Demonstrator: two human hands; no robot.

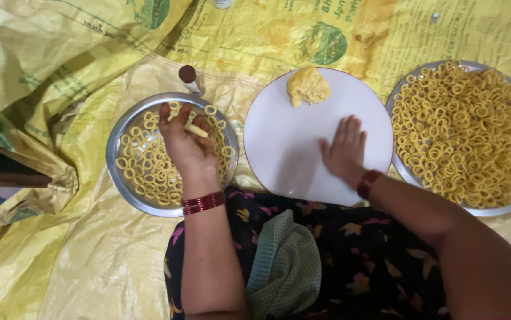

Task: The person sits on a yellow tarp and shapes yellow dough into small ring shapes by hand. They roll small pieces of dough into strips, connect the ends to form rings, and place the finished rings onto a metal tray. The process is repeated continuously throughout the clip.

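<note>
Your hands over the dough rings and the white plate.

Your left hand (187, 145) hovers above the small steel bowl (119, 172) of dough rings (149, 166), its grip pinched narrow on a short dough piece (196, 130). Your right hand (344, 148) lies flat and open on the white plate (285, 142), near the dough lump (307, 86) at its far edge. A large steel tray (400, 172) of rings sits right; all rest on yellow sheeting (90, 261).

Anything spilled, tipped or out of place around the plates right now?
Nothing stands out. The dough rings sit inside the small steel plate and the big steel plate, none on the yellow sheet. The dough lump sits on the white plate. The small bottle stands upright.
</note>
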